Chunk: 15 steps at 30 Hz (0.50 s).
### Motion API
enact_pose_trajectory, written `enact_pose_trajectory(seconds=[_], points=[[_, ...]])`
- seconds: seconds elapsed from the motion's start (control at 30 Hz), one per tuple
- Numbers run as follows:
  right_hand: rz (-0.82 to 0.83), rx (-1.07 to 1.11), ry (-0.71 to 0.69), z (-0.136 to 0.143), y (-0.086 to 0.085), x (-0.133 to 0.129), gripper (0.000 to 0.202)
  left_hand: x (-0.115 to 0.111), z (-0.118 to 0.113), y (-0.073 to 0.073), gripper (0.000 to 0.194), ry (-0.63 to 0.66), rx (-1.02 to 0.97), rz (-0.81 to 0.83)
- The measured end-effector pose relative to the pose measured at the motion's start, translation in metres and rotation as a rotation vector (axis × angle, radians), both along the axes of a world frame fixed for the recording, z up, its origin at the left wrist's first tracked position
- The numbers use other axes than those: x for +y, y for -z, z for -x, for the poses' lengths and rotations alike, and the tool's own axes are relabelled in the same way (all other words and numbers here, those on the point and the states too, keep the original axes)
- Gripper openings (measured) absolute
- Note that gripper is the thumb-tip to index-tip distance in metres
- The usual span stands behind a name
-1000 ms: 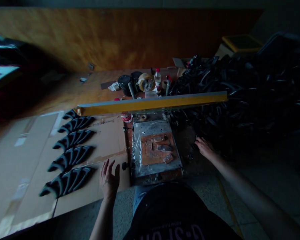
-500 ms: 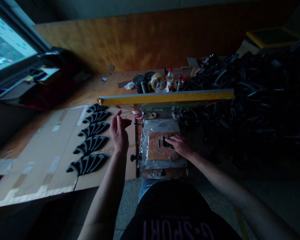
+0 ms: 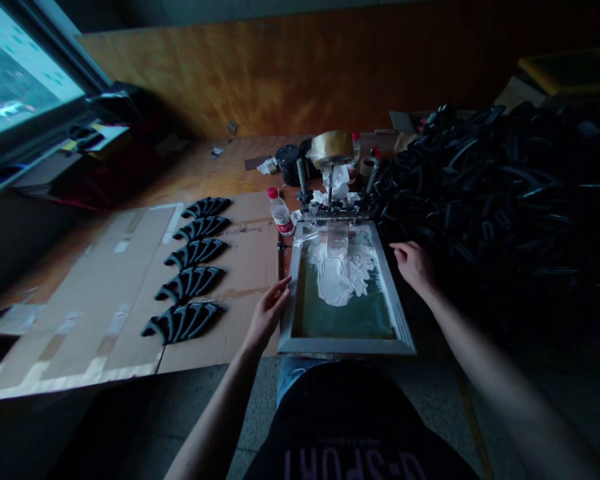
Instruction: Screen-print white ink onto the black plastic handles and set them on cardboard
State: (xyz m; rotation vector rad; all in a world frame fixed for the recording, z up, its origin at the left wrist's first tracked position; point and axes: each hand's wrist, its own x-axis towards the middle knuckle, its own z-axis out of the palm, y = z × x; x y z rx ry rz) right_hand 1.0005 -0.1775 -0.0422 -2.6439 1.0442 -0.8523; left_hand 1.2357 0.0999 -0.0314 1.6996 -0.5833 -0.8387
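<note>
A framed screen (image 3: 347, 345) lies flat in front of me, its far end at a metal clamp (image 3: 333, 210). White paste (image 3: 343, 280) is spread over the upper part of its green mesh, and a scraper (image 3: 337, 240) rests on the paste. My left hand (image 3: 270, 308) is at the frame's left edge, fingers apart and holding nothing. Right of the frame, my right hand (image 3: 414, 267) hangs with curled fingers; whether anything is in them is too small to tell. Several black finned parts (image 3: 190, 283) lie in a column on the cardboard (image 3: 100, 287).
A bottle with a red cap (image 3: 281, 215) stands left of the clamp. Behind are a black tub (image 3: 288, 164) and a tape roll (image 3: 331, 148). A big pile of black parts (image 3: 510, 193) covers the right side. A wooden board (image 3: 260, 73) stands at the back.
The raised screen has come down flat over the plate. My left hand has moved down and right to its edge; my right hand has left the block on the plate and moved right.
</note>
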Motion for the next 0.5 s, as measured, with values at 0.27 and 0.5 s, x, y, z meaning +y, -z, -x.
enact_pose_trajectory(seconds=[0.27,0.5], points=[[-0.121,0.269,-0.321,-0.100,-0.024,0.038,0.018,-0.003,-0.007,0.078,0.074,0.056,-0.002,-0.051],[-0.005,0.311,-0.832,-0.044,-0.012,0.070,0.025,0.000,-0.007,0.081,0.071,0.013,0.029,-0.073]])
